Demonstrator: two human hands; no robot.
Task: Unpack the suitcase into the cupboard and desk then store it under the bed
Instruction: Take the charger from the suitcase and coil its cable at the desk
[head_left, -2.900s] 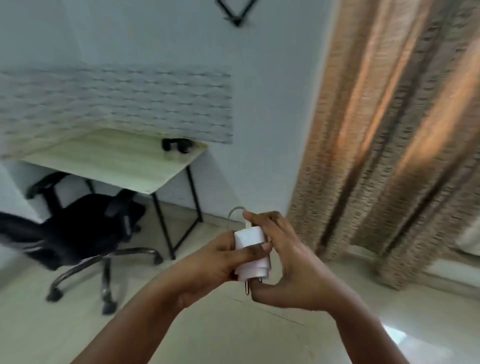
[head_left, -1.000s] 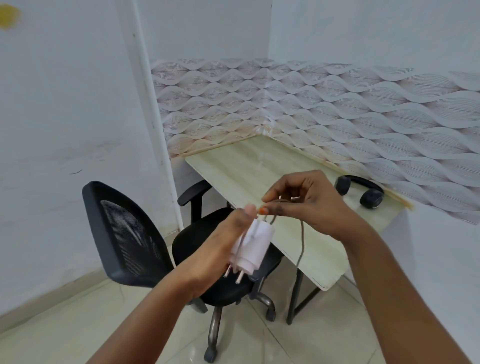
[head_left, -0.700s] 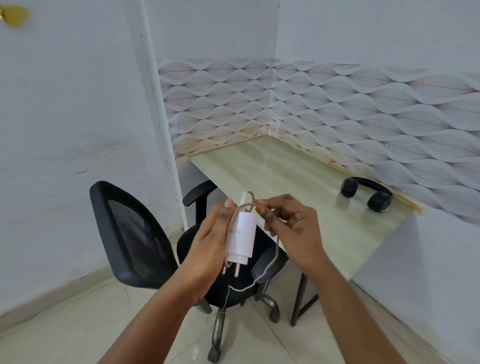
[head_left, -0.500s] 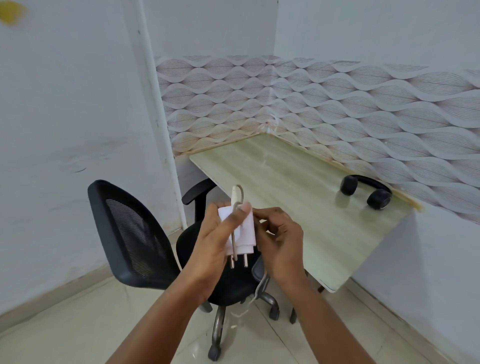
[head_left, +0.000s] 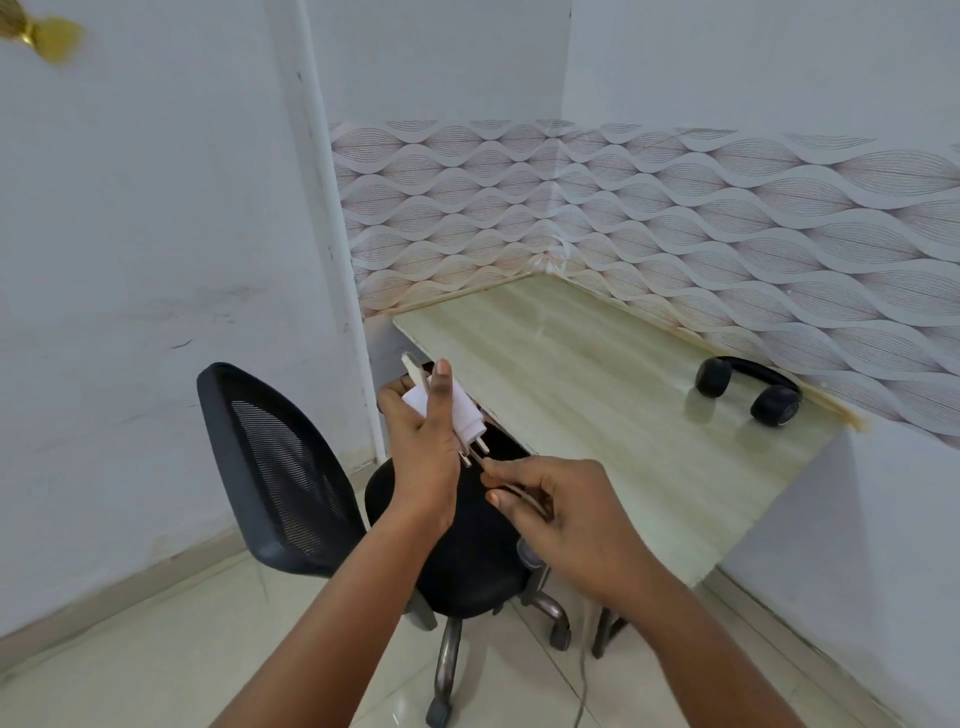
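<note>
— What's the worktop (head_left: 597, 415) made of?
— Pale wood-grain laminate, smooth and a little glossy; the headphones (head_left: 748, 392) throw faint reflections on it.
— And the headphones?
— Black, matt, probably plastic with padded cups.
— The charger (head_left: 464, 413)?
— Smooth white plastic, with two bare metal pins. Its cable (head_left: 514, 488) looks like thin, pale, smooth plastic.
— The chair (head_left: 291, 467)?
— Black mesh back, a matt black cloth seat, shiny metal legs.
— The floor (head_left: 156, 665)?
— Cream tiles, polished and glossy.
— The walls?
— Matt white paint, scuffed in places, with a band of wave-patterned wallpaper (head_left: 675, 208) above the worktop.
</note>
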